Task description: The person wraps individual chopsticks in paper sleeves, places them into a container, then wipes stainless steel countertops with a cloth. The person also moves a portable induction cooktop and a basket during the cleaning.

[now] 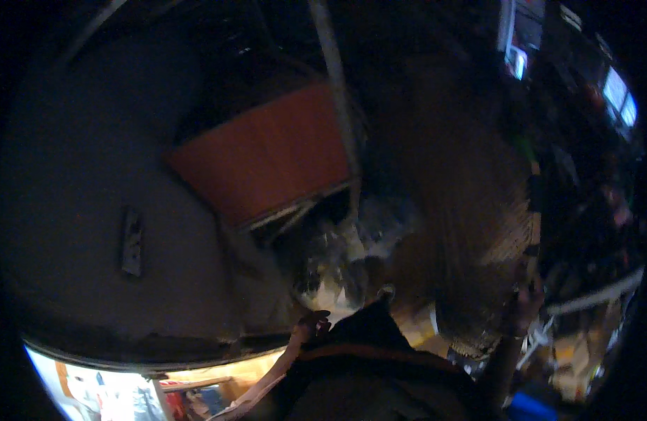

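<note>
The scene is very dark and blurred. My left hand [315, 323] hangs beside my dark clothing with its fingers partly curled; I see nothing held in it, but shadow hides the inside of the hand. Just above it are pale, shiny pieces [331, 289], perhaps plastic bags. My right hand [528, 302] is at the lower end of a narrow light strip with dark bands [535, 226]. Whether it grips the strip or only lies against it, I cannot tell. Left of the strip spreads a large brown surface [460, 173] with a woven-looking lower part.
A reddish-brown panel [270, 163] stands ahead, beside a long thin pole [334, 63]. On the grey surface at left is a narrow oblong fixture [131, 242], perhaps a power strip. A lit opening [128, 394] lies behind left. A pale bar [597, 292] and a blue object [531, 408] are at right.
</note>
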